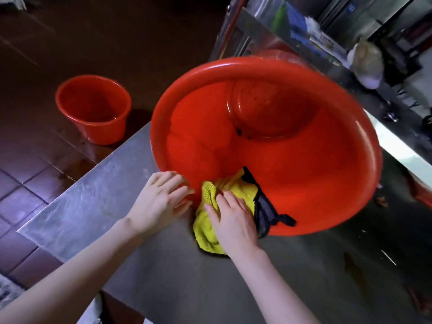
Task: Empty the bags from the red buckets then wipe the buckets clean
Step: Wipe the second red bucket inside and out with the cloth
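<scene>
The person's left hand [161,202] lies flat, fingers straight and together, with its fingertips against the near rim of a large red bucket [304,171]. It holds nothing. Just beside it, the right hand [231,220] presses down on a yellow cloth [205,239] with fingers spread and nearly straight, not curled round it. The cloth has a black edge and a dark underside. It is bunched under the palm, half draped over the bucket's lower rim onto its inner wall and half on the steel desk [93,206].

The large bucket lies tipped on its side on the desk, its open mouth facing the person, so the round base shows deep inside. A few dark specks sit near the base.

A second, smaller red bucket [93,108] stands upright on the dark tiled floor [35,148], well apart to the left, beyond the desk's corner. Behind the desk rises a steel rack [261,26] holding blurred items.
</scene>
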Demonstrator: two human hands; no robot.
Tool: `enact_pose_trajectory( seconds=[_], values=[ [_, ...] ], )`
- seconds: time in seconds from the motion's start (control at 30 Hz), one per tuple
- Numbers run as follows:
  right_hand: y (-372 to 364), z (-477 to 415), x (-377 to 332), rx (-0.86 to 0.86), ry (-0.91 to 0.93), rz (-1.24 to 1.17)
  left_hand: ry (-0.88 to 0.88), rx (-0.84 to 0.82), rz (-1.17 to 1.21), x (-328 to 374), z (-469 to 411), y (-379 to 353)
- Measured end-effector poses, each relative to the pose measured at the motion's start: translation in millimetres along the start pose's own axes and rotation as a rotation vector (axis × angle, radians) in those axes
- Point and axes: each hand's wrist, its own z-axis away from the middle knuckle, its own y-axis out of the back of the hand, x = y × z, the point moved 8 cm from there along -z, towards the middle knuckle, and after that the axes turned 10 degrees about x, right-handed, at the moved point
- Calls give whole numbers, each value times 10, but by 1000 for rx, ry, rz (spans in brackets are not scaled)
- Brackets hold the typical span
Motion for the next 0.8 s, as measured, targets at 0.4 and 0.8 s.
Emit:
enact_pose_trajectory(
  seconds=[0.4, 0.8],
  values=[
    [-212, -206, -204, -164, -187, 192, 601, -138, 384, -808, -251, -221],
    [-471, -1676, 808, -71, -352, 342, 642, -102, 351, -918, -213, -372]
  ],
)
